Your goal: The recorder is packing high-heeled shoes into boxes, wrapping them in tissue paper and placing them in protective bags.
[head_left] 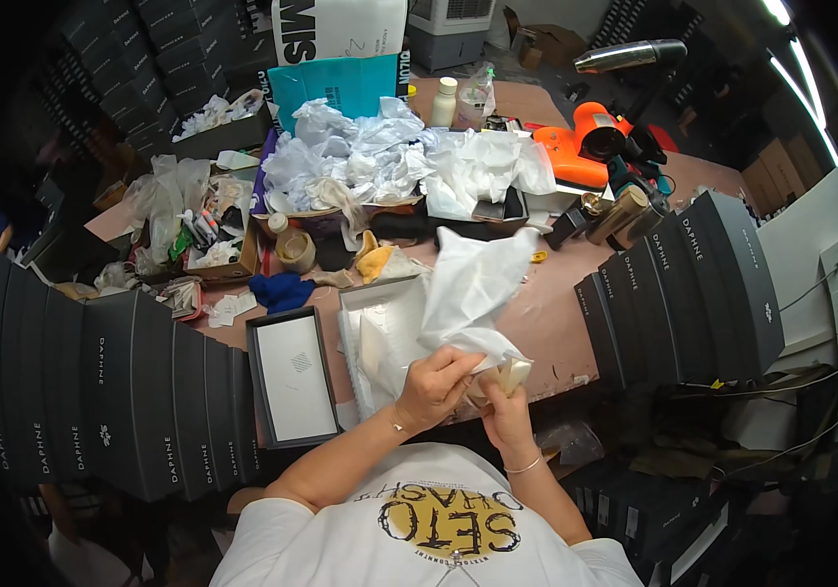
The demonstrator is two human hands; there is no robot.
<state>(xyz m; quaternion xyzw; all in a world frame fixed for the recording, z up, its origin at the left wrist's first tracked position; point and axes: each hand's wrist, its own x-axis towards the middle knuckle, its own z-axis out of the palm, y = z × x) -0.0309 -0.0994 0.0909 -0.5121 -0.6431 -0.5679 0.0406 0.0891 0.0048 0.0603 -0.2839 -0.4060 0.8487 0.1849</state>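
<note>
My left hand [432, 387] pinches the lower edge of a sheet of white tissue paper [477, 284], which rises and spreads above it. Close beside it, my right hand [509, 419] grips a cream-coloured shoe [514, 374], partly covered by the fingers and the paper. Just left of the hands stands an open shoebox [348, 338] with a whitish inside. A pale item [374, 350] lies in it under thin wrapping, its shape unclear. Further left is a dark-edged box lid [294, 377], white inside facing up.
Dark shoeboxes are stacked on the left [135, 391] and right [688, 284]. Crumpled white paper [350, 147] heaps up at the back of the pink table [561, 338]. A dark blue cloth [285, 292], a jar [294, 249] and an orange machine [575, 157] stand or lie around.
</note>
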